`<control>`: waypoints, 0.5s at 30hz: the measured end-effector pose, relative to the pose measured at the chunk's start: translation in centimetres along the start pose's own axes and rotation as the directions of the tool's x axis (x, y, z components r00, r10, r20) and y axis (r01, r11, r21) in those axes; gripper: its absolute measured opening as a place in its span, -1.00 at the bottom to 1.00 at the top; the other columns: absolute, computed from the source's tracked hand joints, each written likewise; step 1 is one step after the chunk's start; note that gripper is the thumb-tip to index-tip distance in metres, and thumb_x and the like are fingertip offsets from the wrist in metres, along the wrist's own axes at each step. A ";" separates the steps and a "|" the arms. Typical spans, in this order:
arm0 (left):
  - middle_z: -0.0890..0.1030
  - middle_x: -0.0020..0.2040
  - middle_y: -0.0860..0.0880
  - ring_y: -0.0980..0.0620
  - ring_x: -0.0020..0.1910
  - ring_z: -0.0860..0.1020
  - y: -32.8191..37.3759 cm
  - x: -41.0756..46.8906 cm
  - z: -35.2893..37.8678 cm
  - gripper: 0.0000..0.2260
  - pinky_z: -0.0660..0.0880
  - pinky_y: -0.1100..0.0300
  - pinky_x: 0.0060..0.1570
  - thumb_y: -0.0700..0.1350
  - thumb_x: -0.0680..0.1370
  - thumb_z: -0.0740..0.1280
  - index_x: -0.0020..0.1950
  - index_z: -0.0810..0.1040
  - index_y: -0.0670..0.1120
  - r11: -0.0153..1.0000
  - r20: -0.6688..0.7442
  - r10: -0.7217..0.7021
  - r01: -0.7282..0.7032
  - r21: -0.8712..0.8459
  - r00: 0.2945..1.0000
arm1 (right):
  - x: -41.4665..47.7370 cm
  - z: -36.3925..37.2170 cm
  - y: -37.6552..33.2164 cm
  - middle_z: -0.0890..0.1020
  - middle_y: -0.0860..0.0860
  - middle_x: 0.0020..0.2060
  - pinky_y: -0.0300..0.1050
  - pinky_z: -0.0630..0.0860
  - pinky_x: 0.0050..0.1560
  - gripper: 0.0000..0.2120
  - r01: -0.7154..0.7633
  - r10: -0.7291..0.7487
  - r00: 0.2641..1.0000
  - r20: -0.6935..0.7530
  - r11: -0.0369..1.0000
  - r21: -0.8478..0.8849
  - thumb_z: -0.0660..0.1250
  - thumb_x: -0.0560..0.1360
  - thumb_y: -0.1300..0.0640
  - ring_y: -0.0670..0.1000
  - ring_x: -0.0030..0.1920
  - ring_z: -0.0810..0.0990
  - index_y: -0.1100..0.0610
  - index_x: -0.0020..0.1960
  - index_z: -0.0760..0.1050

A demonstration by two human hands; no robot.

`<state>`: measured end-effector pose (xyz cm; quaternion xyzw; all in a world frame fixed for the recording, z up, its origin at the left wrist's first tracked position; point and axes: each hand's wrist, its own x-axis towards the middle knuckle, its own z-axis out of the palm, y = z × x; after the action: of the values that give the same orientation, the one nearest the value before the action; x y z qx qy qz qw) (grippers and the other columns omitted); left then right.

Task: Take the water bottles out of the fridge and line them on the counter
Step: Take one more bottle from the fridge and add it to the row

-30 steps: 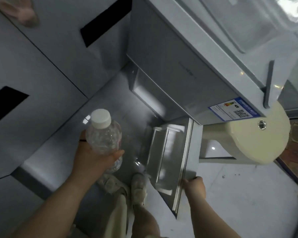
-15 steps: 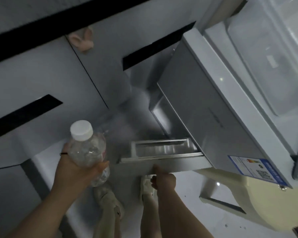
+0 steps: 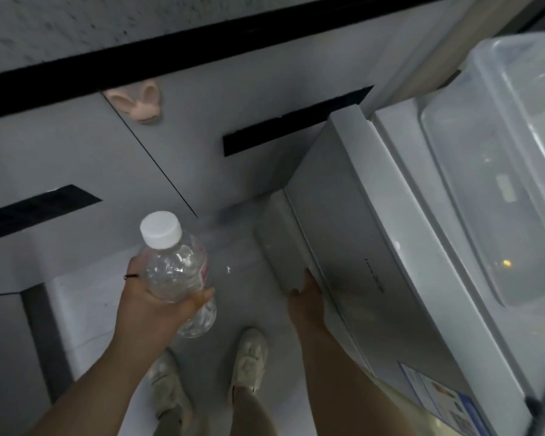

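A clear plastic water bottle [image 3: 173, 272] with a white cap stands upright in my left hand [image 3: 148, 297], which grips it around the middle, low and left of centre. My right hand [image 3: 306, 297] presses flat against the lower door [image 3: 283, 243] of the small silver fridge [image 3: 359, 240] on the right; the door sits nearly flush with the fridge body. A speckled grey counter [image 3: 60, 29] runs along the top left, above the cabinets.
Grey cabinet fronts [image 3: 76, 158] with black handle slots fill the left; a pink rabbit-ear knob [image 3: 139, 102] sticks out of one. A clear plastic container [image 3: 501, 152] lies on the fridge top. My feet [image 3: 249, 363] stand on the pale floor between cabinets and fridge.
My right hand has swung the fridge's lower door from wide open to almost shut. The bottle stayed in my left hand while the view tilted up toward the counter.
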<state>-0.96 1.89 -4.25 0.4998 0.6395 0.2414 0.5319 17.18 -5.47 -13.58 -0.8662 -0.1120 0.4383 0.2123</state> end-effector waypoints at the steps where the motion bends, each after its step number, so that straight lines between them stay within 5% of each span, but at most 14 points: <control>1: 0.50 0.21 -0.17 -0.13 0.18 0.47 0.0 0.1 0.1 -0.26 0.45 0.13 0.08 -0.30 0.16 0.56 0.28 0.34 -0.20 1.000 0.000 -0.006 0.006 -0.002 1.000 | 0.5 -0.4 0.0 0.26 0.13 0.44 -0.19 0.32 0.23 -0.49 -0.011 0.011 1.000 -0.018 1.000 -0.005 0.09 0.51 0.32 0.12 0.36 0.35 0.14 0.43 0.12; 4: 0.51 0.20 -0.19 -0.15 0.16 0.49 0.1 0.1 0.3 -0.12 0.43 0.03 0.12 -0.02 -0.02 0.54 0.26 0.35 -0.19 1.000 0.009 0.020 -0.020 -0.001 1.000 | 0.7 -1.0 -0.1 0.24 0.16 0.45 -0.17 0.30 0.28 -0.48 0.025 -0.025 1.000 0.005 0.995 -0.100 0.10 0.49 0.34 0.12 0.39 0.30 0.17 0.43 0.10; 7: 0.52 0.18 -0.20 -0.15 0.15 0.50 0.6 -0.1 0.0 -0.08 0.42 0.04 0.11 0.03 -0.07 0.50 0.25 0.35 -0.18 0.999 -0.015 0.030 -0.031 -0.030 0.999 | 0.5 -0.9 -0.8 0.26 0.17 0.43 -0.20 0.27 0.29 -0.50 0.039 -0.040 0.999 -0.012 0.994 -0.103 0.12 0.50 0.32 0.10 0.41 0.29 0.22 0.42 0.14; 11: 0.51 0.11 -0.12 -0.06 0.06 0.50 2.0 -1.0 -1.2 -0.26 0.43 0.17 0.03 -0.29 0.14 0.57 0.25 0.34 -0.20 0.999 -0.091 0.011 -0.014 -0.042 0.996 | -1.3 -1.8 -4.2 0.41 0.17 0.35 -0.17 0.28 0.27 -0.61 0.166 -0.164 0.986 0.025 0.968 -0.187 0.13 0.52 0.27 0.10 0.33 0.39 0.21 0.34 0.30; 15: 0.56 -0.04 -0.04 0.09 -0.08 0.54 4.1 -3.1 -3.6 -0.31 0.42 0.25 -0.09 -0.28 0.10 0.59 0.17 0.39 -0.21 0.994 -0.198 0.029 -0.050 -0.098 0.980 | -5.7 -1.7 -8.8 0.61 0.26 0.06 -0.28 0.28 -0.18 -0.75 0.394 -0.381 0.917 0.116 0.912 -0.114 0.17 0.51 0.27 0.11 0.00 0.56 0.29 0.16 0.46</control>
<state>-2.93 1.48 1.69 0.4582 0.6655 0.3324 0.4865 15.11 -0.27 -4.50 -0.8180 -0.3207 0.4181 0.2307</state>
